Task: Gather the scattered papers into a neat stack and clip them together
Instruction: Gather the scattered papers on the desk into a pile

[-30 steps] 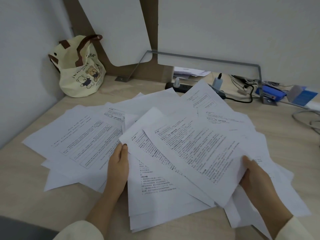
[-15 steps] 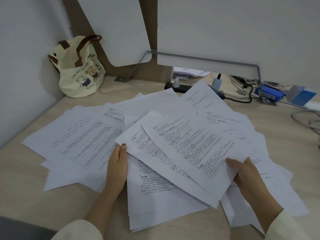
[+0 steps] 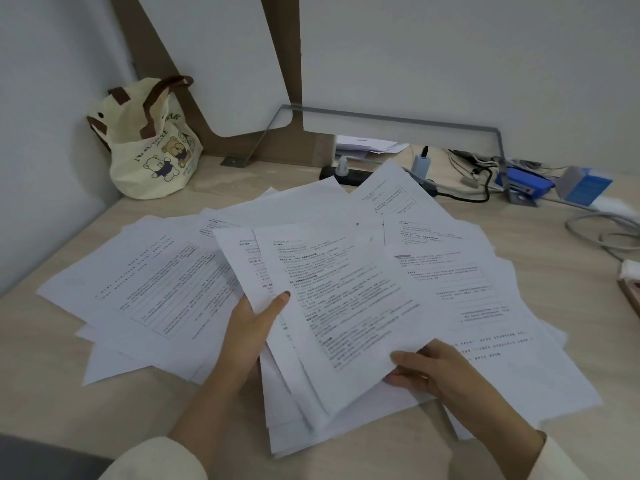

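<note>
Several printed white papers (image 3: pixel 156 282) lie fanned across the light wooden desk (image 3: pixel 554 258). A small bundle of sheets (image 3: pixel 339 306) is lifted in the middle. My left hand (image 3: pixel 252 327) grips its left edge, thumb on top. My right hand (image 3: pixel 436 368) pinches its lower right corner. More loose sheets (image 3: pixel 485 306) lie under and to the right of the bundle. No clip shows in view.
A cream bear-print tote bag (image 3: pixel 149 147) stands in the back left corner. A black power strip (image 3: pixel 343 174), cables (image 3: pixel 485 188), a blue box (image 3: pixel 523 185) and a blue-white carton (image 3: pixel 585 185) line the back right. A pink object (image 3: pixel 630 289) sits at the right edge.
Both hands turned the held sheets clockwise and drew them closer together. My right hand slid left along the bottom edge, and my left thumb came up onto the top sheet.
</note>
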`<state>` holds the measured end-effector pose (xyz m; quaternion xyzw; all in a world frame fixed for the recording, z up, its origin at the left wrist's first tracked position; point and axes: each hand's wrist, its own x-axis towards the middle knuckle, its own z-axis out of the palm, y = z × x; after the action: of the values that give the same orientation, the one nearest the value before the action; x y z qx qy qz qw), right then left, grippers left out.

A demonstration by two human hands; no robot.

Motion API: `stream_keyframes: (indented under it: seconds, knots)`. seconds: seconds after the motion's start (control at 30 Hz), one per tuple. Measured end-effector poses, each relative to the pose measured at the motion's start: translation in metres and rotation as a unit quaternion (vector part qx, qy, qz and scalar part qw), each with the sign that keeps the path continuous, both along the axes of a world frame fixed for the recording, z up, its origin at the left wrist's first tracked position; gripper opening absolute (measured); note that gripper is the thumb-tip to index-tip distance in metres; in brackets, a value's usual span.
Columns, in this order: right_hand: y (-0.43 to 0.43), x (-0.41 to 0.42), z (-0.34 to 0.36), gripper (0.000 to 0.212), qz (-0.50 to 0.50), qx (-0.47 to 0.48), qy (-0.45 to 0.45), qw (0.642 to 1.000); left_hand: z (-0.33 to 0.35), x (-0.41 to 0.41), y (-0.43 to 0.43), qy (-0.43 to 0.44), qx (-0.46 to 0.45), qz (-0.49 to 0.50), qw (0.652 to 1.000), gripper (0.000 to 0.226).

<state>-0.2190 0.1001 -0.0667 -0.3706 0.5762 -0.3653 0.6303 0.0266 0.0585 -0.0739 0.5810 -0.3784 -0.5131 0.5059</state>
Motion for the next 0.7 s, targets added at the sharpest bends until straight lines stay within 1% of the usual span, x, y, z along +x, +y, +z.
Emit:
stream_keyframes:
  seconds: [0.07,0.13,0.2,0.27,0.3,0.33,0.4,0.47,0.57,0.63,0.67,0.7]
  knots:
    - [0.002,0.0,0.001,0.024,0.032,0.007,0.005,0.999,0.001,-0.001,0.0,-0.004,0.012,0.003,1.0,0.027]
    - [0.005,-0.003,0.006,0.029,0.061,0.005,-0.009,0.998,0.001,0.0,0.001,-0.012,0.02,0.006,1.0,0.028]
    - [0.005,-0.011,0.013,0.032,0.042,-0.009,-0.051,0.998,0.003,0.004,0.0,-0.002,0.018,0.011,1.0,0.032]
    - [0.001,-0.022,0.02,0.025,-0.004,-0.039,-0.088,0.995,0.007,0.01,0.0,0.003,0.014,0.019,1.0,0.036]
    - [-0.002,-0.027,0.021,0.021,-0.019,-0.053,-0.081,0.995,0.01,0.013,0.0,0.005,0.012,0.019,1.0,0.037]
    - [-0.005,-0.029,0.023,0.021,-0.023,-0.059,-0.063,0.996,0.012,0.017,0.0,0.011,0.009,0.016,1.0,0.037]
    - [-0.009,-0.03,0.02,0.031,-0.011,-0.052,-0.009,0.999,0.015,0.022,0.002,0.029,0.002,0.0,1.0,0.038]
    - [-0.011,-0.022,0.016,0.027,0.021,-0.046,0.049,0.998,0.015,0.026,0.004,0.034,0.001,-0.003,0.999,0.04]
    - [-0.008,-0.005,0.016,0.026,0.131,-0.056,0.152,0.978,0.009,0.027,0.001,0.012,0.003,0.004,1.0,0.04]
    - [-0.007,0.001,0.017,0.023,0.183,-0.07,0.188,0.962,0.004,0.025,-0.001,-0.021,0.003,-0.008,1.0,0.041]
    - [-0.008,-0.001,0.017,0.02,0.172,-0.079,0.198,0.962,0.001,0.024,-0.002,-0.036,0.005,-0.014,0.999,0.043]
    - [-0.012,-0.007,0.016,0.019,0.13,-0.092,0.221,0.962,-0.002,0.023,-0.002,-0.049,0.008,-0.015,0.999,0.045]
